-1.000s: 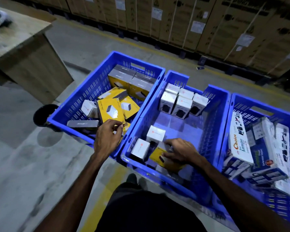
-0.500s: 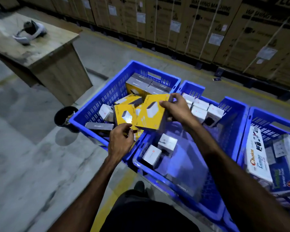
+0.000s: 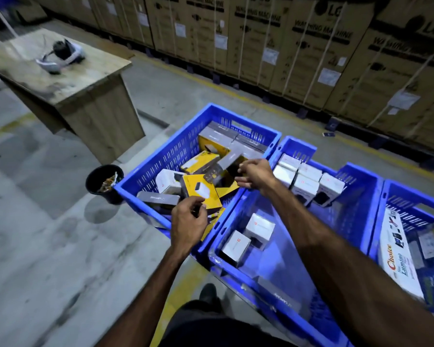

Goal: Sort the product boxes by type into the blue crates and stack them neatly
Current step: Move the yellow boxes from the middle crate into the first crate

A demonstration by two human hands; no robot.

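cartons [image 3: 318, 46]: lg, washing machine | white box [image 3: 398, 261]: choice

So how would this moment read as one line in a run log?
left hand: grips yellow box | right hand: lowering grey-sided box | into: left crate

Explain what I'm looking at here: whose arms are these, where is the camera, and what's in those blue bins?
No machine here: a person wears a camera on the head, looking down at their own arms. Three blue crates stand on a warehouse floor. The left crate holds jumbled yellow and grey boxes, the middle crate holds white boxes, and the right crate holds larger printed boxes. The right hand holds a grey-topped box over the left crate. The left hand grips a yellow box by its near edge.
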